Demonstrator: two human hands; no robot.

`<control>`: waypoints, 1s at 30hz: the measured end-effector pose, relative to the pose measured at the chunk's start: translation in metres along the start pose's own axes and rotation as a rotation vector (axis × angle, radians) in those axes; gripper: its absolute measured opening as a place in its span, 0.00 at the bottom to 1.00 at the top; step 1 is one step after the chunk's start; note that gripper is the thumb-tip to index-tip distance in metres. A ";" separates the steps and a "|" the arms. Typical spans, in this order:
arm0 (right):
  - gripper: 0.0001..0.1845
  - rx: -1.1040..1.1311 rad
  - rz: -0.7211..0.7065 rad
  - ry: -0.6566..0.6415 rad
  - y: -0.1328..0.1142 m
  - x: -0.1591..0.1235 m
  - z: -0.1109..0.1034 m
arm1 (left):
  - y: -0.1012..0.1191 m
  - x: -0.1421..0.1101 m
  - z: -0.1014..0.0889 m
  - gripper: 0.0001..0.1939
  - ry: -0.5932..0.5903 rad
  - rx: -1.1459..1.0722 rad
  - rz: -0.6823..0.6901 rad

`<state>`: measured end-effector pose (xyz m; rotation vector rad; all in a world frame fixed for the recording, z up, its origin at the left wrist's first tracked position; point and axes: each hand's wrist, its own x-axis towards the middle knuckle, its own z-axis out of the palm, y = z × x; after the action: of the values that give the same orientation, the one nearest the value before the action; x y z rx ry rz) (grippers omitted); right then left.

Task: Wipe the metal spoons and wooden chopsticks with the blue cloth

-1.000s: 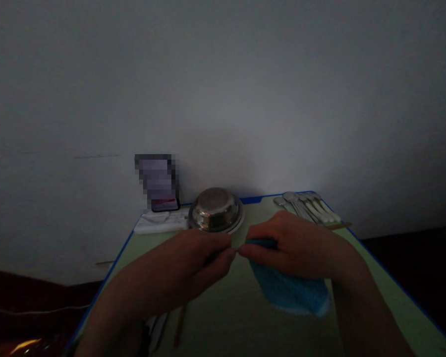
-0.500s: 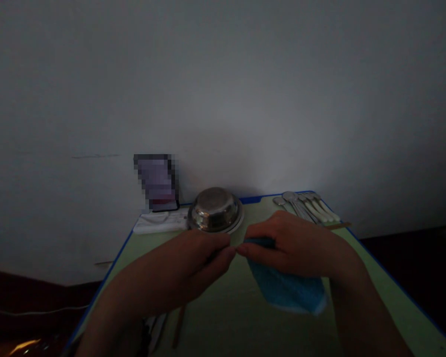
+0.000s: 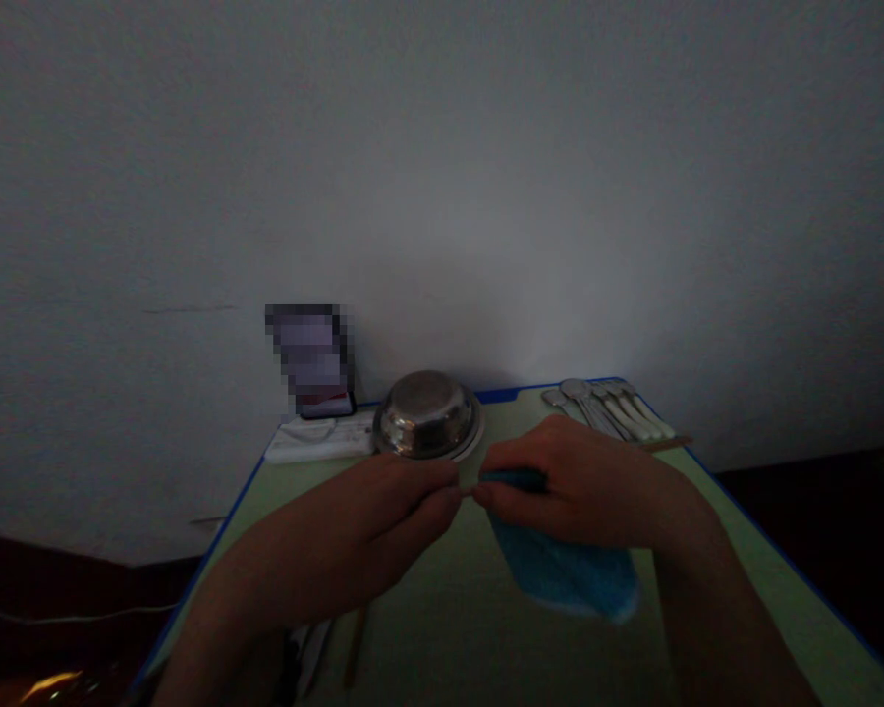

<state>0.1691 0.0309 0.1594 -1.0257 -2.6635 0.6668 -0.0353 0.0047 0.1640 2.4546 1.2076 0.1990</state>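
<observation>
In the middle of the view, my left hand (image 3: 390, 525) is closed, its fingertips pinching a thin piece (image 3: 468, 490) that shows only in the small gap between my hands. What it is I cannot make out. My right hand (image 3: 560, 486) is wrapped round a blue cloth (image 3: 567, 574), whose loose end hangs below the palm. The cloth seems to fold round the other end of the thin piece, but the fingers hide this. Just beyond my hands, a shiny metal bowl (image 3: 427, 417) rests upside down.
Several spoons and forks (image 3: 611, 407) lie at the table's back right, a wooden stick (image 3: 667, 445) beside them. A phone with a blurred screen (image 3: 316, 363) leans on the wall behind a white box (image 3: 316, 440). Long utensils (image 3: 313, 653) lie near my left forearm on the green table (image 3: 442, 628).
My hands have drawn slightly apart, so a little more of the thin piece shows between them. The cloth's hanging end has shifted slightly left.
</observation>
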 end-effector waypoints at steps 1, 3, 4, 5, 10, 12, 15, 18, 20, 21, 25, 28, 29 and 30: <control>0.16 -0.003 0.007 0.000 0.000 0.000 0.000 | 0.000 0.000 0.000 0.17 0.001 0.005 0.004; 0.15 -0.010 0.019 0.004 -0.001 -0.001 0.000 | 0.001 0.001 0.001 0.17 -0.002 0.011 0.005; 0.14 -0.013 0.022 0.005 -0.001 -0.001 0.000 | 0.001 0.001 0.001 0.17 -0.001 0.013 0.005; 0.14 -0.013 0.024 0.003 -0.001 -0.001 0.000 | 0.001 0.001 0.001 0.17 0.003 0.013 0.008; 0.12 -0.009 0.022 -0.002 0.000 -0.001 0.000 | 0.000 0.001 0.000 0.16 0.014 0.018 0.019; 0.13 -0.011 0.025 0.005 0.000 -0.001 0.001 | 0.000 0.000 -0.001 0.15 0.002 0.008 0.015; 0.14 -0.011 0.034 0.013 0.001 -0.002 0.001 | -0.002 -0.001 -0.001 0.15 0.010 -0.011 -0.007; 0.12 -0.019 0.031 0.029 0.002 -0.002 0.002 | -0.004 -0.001 0.000 0.16 0.021 -0.021 -0.011; 0.12 -0.028 0.021 0.035 0.002 -0.001 0.003 | -0.006 -0.001 0.002 0.15 0.030 -0.026 -0.013; 0.12 -0.034 0.017 0.039 0.002 -0.001 0.003 | -0.006 -0.001 0.003 0.15 0.033 -0.027 -0.018; 0.12 -0.058 0.011 0.047 0.002 0.000 0.003 | -0.004 0.001 0.006 0.15 0.016 -0.019 -0.061; 0.12 -0.063 0.004 0.037 0.001 0.000 0.003 | -0.002 0.002 0.006 0.16 0.002 -0.006 -0.080; 0.12 -0.064 0.000 0.037 0.000 0.000 0.003 | -0.001 0.002 0.006 0.16 -0.001 -0.004 -0.083; 0.11 -0.065 -0.002 0.036 0.000 0.001 0.003 | 0.000 0.002 0.006 0.17 -0.004 -0.001 -0.085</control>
<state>0.1677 0.0303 0.1570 -1.0410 -2.6710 0.5586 -0.0323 0.0051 0.1584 2.3962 1.3062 0.1712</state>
